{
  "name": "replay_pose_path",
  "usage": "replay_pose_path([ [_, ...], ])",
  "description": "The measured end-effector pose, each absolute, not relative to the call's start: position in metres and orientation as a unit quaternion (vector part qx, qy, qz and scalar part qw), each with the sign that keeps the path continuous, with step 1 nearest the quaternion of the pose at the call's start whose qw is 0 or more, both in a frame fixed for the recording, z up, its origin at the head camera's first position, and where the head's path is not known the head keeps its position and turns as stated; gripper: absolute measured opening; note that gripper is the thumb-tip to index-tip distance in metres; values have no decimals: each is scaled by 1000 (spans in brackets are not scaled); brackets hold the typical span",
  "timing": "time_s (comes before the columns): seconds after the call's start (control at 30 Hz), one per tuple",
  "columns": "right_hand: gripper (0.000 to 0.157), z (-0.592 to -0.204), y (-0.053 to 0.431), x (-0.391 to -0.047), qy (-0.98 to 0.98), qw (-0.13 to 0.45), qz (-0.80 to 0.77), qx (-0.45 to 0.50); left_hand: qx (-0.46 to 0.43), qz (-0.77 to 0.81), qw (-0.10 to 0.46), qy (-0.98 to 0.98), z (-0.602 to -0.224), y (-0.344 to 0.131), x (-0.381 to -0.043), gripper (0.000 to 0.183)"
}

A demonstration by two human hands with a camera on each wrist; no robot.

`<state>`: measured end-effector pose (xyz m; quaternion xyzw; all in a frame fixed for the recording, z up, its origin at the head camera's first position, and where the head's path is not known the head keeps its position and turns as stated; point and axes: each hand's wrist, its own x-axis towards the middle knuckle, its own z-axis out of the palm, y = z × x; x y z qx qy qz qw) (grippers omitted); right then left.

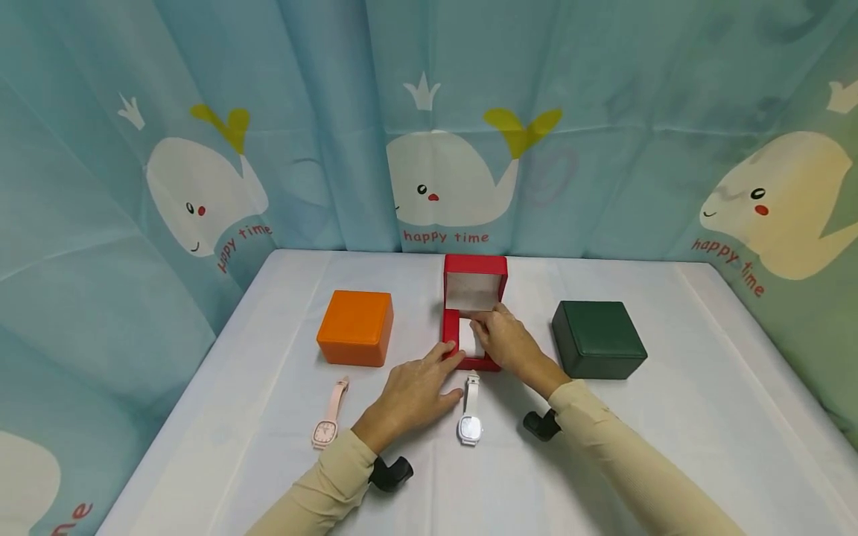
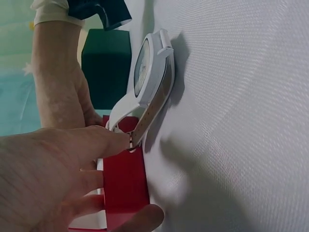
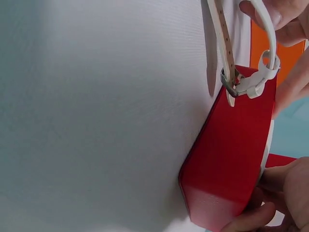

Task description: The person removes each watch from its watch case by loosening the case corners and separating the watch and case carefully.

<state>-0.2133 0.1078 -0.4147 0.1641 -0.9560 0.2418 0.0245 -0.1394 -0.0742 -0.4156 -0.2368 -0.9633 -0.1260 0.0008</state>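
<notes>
So, the right grip (image 1: 509,339) is in the open red box (image 1: 450,326), fingertips at the white cushion (image 1: 471,341) sitting inside. Can't tell if it's really pinching the cushion or just touching it, the knuckles cover that bit. The left grip (image 1: 412,391) is spread, fingers over the front left corner of the box, thumb pointing out just beside the strap of the white watch (image 1: 471,429).

My read: this is the getting-the-cushion-out step, with the white watch meant for it. Next move probably wants a firm pinch on the cushion's sides and a straight lift, left fingers keeping the box down (I'd watch that thumb near the strap).

The watch lies on the bench (image 1: 268,387) right in front of the box. From the head view you'd hardly notice its strap is a loop, but the right wrist view shows the metal buckle (image 3: 229,87) and the strap holes. Only the head view gives you the raised lid (image 1: 477,263) from inside, plus the pink watch (image 1: 325,432) off left. Further out: closed orange box (image 1: 357,320) left, closed green box (image 1: 596,335) right.
</notes>
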Motion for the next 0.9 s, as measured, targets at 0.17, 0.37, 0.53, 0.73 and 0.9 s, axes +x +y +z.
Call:
replay_pose_path([
  [0.17,19,-419,114,-212,-950,43,264,162,-242,-122,5,-963,-415,-72,-141,55],
  [0.37,22,-420,122,-208,-935,35,306,173,-238,-118,6,-964,-416,-72,-140,56],
  [0.53,22,-416,125,-203,-927,23,322,189,-234,-134,7,-963,-417,-73,-141,55],
  [0.73,19,-414,131,-183,-922,93,306,216,-237,-152,2,-959,-417,-73,-142,54],
  [0.9,9,-413,134,-160,-908,152,299,253,-235,-176,4,-956,-413,-77,-143,49],
])
